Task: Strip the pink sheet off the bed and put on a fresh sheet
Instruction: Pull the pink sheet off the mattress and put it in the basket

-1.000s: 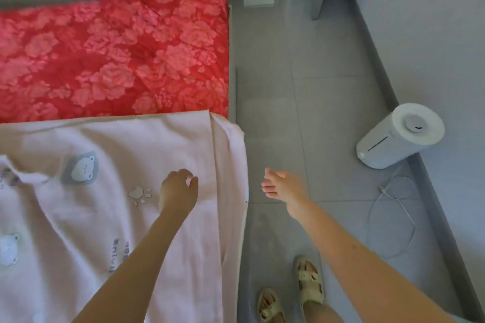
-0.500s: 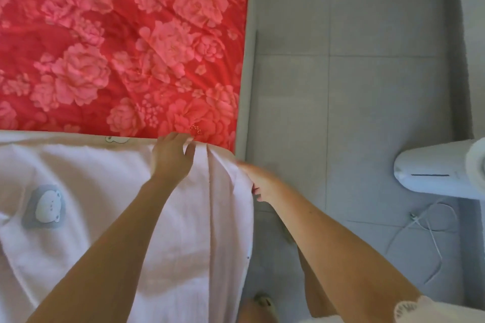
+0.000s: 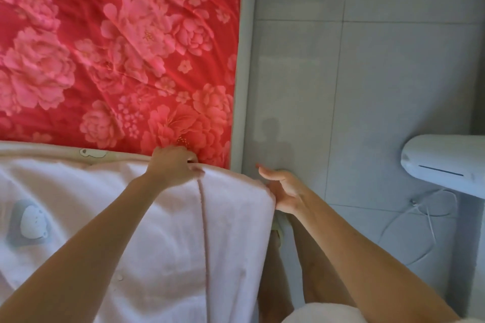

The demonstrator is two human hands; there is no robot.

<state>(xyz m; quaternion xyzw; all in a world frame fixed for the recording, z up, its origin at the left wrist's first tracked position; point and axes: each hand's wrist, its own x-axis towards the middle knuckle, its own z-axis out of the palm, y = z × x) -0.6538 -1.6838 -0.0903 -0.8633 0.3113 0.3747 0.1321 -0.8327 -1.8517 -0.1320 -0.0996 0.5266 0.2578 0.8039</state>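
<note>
One pink sheet (image 3: 170, 257) covers the near bed from 6 to 9 o'clock, with two bear prints showing; its top edge lies where it did half a second ago; the left hand (image 3: 174, 165), at centre, still clutches that edge with curled fingers; the right hand (image 3: 284, 190), at 4 o'clock, has come out of the corner fold and now lies beside the sheet's corner with its fingers straightened, grasping nothing; one white cord (image 3: 414, 202) loops on the floor at 4 o'clock; one white humidifier (image 3: 446, 162) lies at 3 o'clock; one red floral cover (image 3: 118, 47) fills 10 to 12 o'clock.
</note>
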